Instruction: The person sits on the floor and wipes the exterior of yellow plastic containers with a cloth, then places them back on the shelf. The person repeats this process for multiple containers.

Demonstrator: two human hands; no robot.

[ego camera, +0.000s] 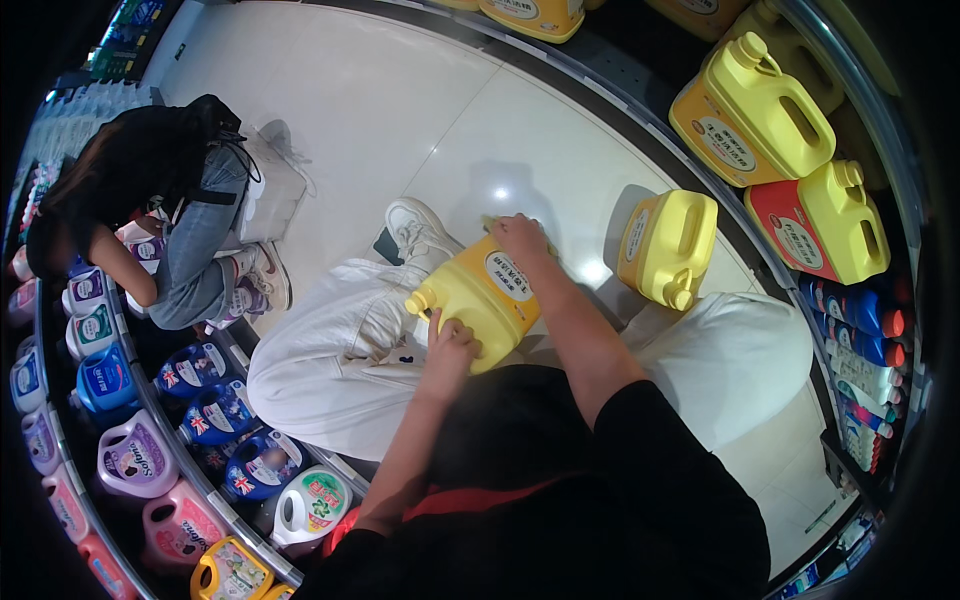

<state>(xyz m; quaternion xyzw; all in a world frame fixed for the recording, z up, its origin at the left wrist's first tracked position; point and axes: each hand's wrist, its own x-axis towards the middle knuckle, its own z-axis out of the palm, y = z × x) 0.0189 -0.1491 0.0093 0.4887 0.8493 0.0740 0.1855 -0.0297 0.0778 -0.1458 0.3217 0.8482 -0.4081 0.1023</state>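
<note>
A large yellow plastic jug [486, 300] with an orange label lies tilted between my knees, its cap toward my left knee. My left hand [454, 346] grips it at the handle, near the cap. At the far end, by the jug's base, my right hand [523, 238] presses down on a crumpled yellowish cloth [490, 222], mostly hidden under the fingers. A second yellow jug [667, 244] stands on the floor beyond my right knee, with nobody touching it.
Shelves on the right hold more yellow jugs [754, 112], a red-labelled jug [817, 221] and blue bottles [855, 307]. Detergent bottles [139, 454] fill the shelves at left. A person [165, 195] crouches there beside a white pack [274, 187] on the tiled floor [360, 97].
</note>
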